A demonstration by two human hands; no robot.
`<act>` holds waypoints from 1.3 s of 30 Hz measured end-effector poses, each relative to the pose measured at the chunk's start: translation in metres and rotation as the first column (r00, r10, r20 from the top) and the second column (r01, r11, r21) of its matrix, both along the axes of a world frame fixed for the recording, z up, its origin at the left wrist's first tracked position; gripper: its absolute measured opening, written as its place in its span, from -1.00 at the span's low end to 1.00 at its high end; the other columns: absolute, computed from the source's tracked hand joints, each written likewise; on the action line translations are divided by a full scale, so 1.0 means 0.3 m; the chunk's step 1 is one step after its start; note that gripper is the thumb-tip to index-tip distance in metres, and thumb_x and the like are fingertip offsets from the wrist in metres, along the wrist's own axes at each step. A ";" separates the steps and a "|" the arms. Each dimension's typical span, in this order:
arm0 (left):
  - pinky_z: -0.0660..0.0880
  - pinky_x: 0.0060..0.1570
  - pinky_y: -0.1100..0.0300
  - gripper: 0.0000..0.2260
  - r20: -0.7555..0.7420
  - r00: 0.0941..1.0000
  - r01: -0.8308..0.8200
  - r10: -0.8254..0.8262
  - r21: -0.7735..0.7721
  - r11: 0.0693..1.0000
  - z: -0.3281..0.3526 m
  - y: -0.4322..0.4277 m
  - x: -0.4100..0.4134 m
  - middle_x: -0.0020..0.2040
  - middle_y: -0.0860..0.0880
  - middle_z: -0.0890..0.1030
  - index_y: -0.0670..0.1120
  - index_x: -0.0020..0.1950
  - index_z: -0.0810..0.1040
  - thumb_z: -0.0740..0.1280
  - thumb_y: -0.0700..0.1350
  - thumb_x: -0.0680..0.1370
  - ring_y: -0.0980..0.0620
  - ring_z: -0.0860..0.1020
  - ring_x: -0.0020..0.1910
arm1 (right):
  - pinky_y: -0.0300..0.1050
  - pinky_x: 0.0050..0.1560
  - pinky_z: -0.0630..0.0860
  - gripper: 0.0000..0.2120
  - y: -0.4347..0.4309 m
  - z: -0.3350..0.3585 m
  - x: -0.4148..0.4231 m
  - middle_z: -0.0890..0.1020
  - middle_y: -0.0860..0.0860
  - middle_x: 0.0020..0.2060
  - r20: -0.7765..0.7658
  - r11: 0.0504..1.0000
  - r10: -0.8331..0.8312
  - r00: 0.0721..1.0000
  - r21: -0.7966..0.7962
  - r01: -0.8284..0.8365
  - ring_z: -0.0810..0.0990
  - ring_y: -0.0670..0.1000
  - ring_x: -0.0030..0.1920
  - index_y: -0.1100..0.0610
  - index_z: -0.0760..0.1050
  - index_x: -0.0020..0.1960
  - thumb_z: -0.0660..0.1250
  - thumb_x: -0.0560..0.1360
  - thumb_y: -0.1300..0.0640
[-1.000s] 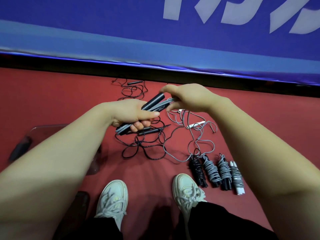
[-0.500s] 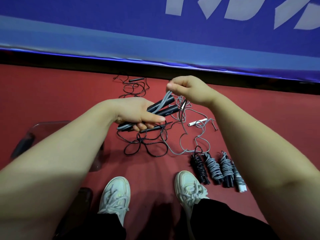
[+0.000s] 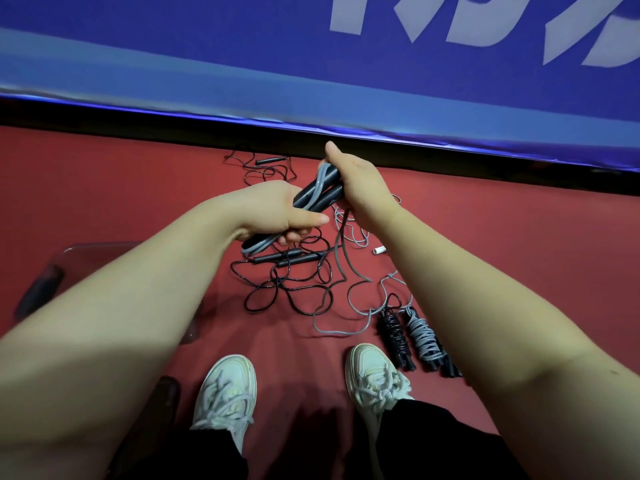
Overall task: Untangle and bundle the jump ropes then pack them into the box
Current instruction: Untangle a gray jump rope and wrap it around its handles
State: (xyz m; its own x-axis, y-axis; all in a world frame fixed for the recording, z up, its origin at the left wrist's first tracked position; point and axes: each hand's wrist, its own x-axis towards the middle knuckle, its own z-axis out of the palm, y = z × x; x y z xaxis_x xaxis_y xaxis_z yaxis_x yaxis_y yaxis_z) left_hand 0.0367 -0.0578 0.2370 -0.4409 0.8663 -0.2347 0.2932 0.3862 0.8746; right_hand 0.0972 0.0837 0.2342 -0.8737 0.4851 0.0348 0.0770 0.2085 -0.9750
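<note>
- Clear box [image 3: 104, 243]: on the floor below the left hand and partly under its forearm. Probably kept there to receive the bundles.
- Left hand [image 3: 277, 213]: fingers closed round the lower end of the grey jump rope [image 3: 317, 190]. It clamps the two dark handles side by side, likely as a core for winding.
- Right hand [image 3: 362, 183]: thumb raised, closed over the handles' upper end. Its fingers are hidden, and grey cord trails from beneath it to the floor.
- Black jump rope [image 3: 287, 282]: loose and tangled on the floor below both hands.
- Finished bundles [image 3: 414, 336]: in a row under the right forearm.
- Change: half a second ago the right hand pinched the cord above the handles. Now it sits against them, and they tilt steeper.
</note>
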 end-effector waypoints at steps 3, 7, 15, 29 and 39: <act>0.57 -0.35 0.20 -0.79 0.019 1.000 -0.017 0.017 -0.024 1.000 -0.024 -0.005 -0.003 -0.36 -0.06 0.53 -0.11 -0.17 0.35 0.29 -0.06 0.58 0.01 0.61 -0.37 | -0.26 -0.52 0.16 -0.63 -0.010 0.002 0.010 0.39 -0.08 -0.55 -0.021 0.999 0.035 0.999 0.023 -0.034 0.24 -0.09 -0.55 0.09 0.38 -0.31 0.17 0.59 -0.09; 0.47 -0.39 0.15 -0.77 -0.151 0.989 -0.007 -0.007 -0.091 0.996 -0.029 -0.025 -0.019 -0.40 0.00 0.47 -0.04 -0.14 0.35 0.31 0.05 0.56 0.04 0.48 -0.47 | -0.24 -0.49 0.14 -0.66 0.008 0.015 0.024 0.36 -0.07 -0.52 -0.029 0.988 0.138 0.990 0.079 -0.135 0.23 -0.11 -0.54 0.11 0.38 -0.27 0.17 0.60 -0.05; 0.33 -0.50 0.22 -0.74 -0.213 0.977 -0.027 0.002 -0.117 0.993 -0.015 -0.075 -0.045 -0.44 0.02 0.41 -0.07 -0.18 0.36 0.37 0.04 0.51 0.08 0.34 -0.53 | -0.41 0.01 0.42 -0.91 0.128 0.132 0.115 0.62 -0.19 -0.13 0.311 0.707 0.413 0.856 0.483 -0.517 0.55 -0.27 -0.12 -0.04 0.58 -0.03 0.33 0.52 0.12; 0.15 -0.55 0.32 -0.61 0.091 0.995 0.032 -0.029 -0.039 0.999 -0.022 -0.043 -0.008 -0.49 0.04 0.25 -0.10 -0.14 0.39 0.19 0.24 0.47 0.11 0.16 -0.56 | -0.46 -0.04 0.41 -0.88 0.157 0.107 0.118 0.61 -0.28 -0.19 0.238 0.711 0.316 0.918 0.582 -0.396 0.53 -0.35 -0.17 0.00 0.60 0.01 0.30 0.55 0.10; 0.33 -0.32 0.14 -0.81 -0.562 0.826 -0.017 -0.052 -0.116 0.993 -0.022 -0.026 -0.003 -0.29 0.03 0.47 0.02 -0.07 0.38 0.20 0.12 0.59 0.06 0.41 -0.36 | -0.28 -0.47 0.24 -0.71 0.135 0.154 0.092 0.39 -0.14 -0.58 0.438 0.822 0.098 0.894 0.470 -0.320 0.26 -0.12 -0.52 0.29 0.58 -0.12 0.31 0.53 0.03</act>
